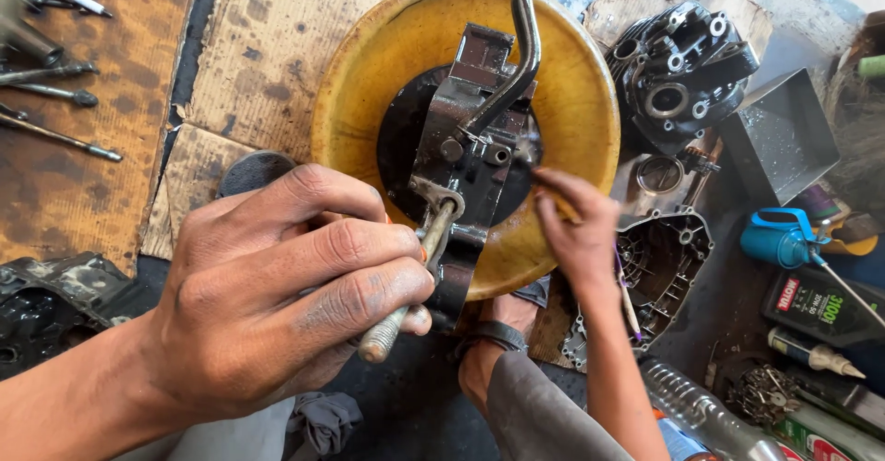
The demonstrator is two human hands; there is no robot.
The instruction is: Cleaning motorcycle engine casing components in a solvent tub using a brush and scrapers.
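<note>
From the head view, the left hand (277, 286) has its grip clenched around a metal tool (410, 281), whose tip meets the dark engine casing (470, 147) just ahead, over a yellow basin (572, 83). Right hand (576, 230) steadies the casing's far side, fingers lightly curled, grasping nothing.

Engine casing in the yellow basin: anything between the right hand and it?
Nothing visible. The right hand already has its fingers on the engine casing, beside the tool held in the left hand.

yellow basin (572, 101), black engine casing (461, 147), perhaps greasy
</note>
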